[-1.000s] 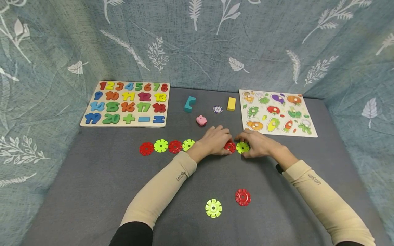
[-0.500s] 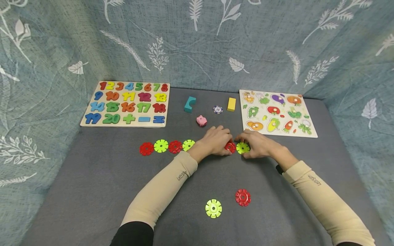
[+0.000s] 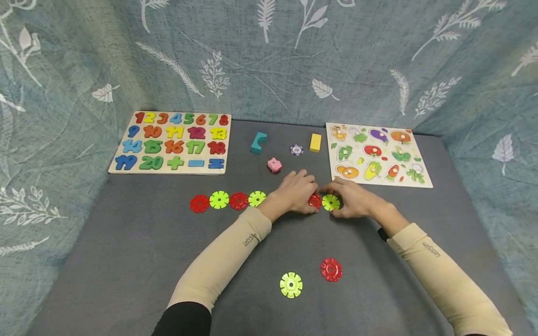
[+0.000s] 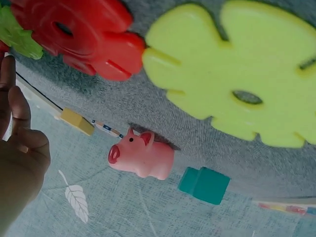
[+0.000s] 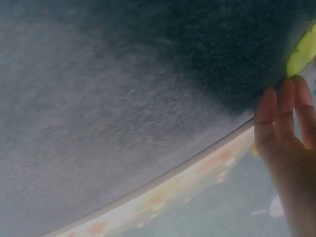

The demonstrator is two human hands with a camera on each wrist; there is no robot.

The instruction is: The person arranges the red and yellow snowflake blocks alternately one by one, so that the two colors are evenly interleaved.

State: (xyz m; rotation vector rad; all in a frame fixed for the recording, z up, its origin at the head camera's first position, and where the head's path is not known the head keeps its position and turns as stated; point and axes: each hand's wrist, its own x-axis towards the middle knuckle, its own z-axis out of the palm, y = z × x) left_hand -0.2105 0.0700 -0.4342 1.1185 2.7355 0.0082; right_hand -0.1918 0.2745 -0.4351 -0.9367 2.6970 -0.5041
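A row of flower-shaped plastic discs, red and yellow-green by turns, runs across the table. My left hand (image 3: 293, 192) reaches over the row and pinches a red notched disc (image 3: 315, 201) by its edges. Right beside that, my right hand (image 3: 350, 198) spans a yellow-green notched disc (image 3: 331, 202), thumb at the near edge and fingers at the far edge. The left wrist view shows a yellow-green disc (image 4: 197, 74) and a red disc (image 4: 98, 39) of the row close up. In the right wrist view, fingertips (image 5: 286, 91) meet the yellow-green disc's rim (image 5: 298, 59).
Nearer the body lie another yellow-green disc (image 3: 291, 285) and red disc (image 3: 331, 269). Behind the row are a pink pig (image 3: 274, 165), a teal block (image 3: 258, 143), a poker chip (image 3: 296, 150) and a yellow block (image 3: 315, 143). A number board (image 3: 168, 144) and vegetable board (image 3: 380, 156) flank them.
My left hand has shifted very slightly to the right with the red disc. The right hand keeps its place around the yellow-green disc.
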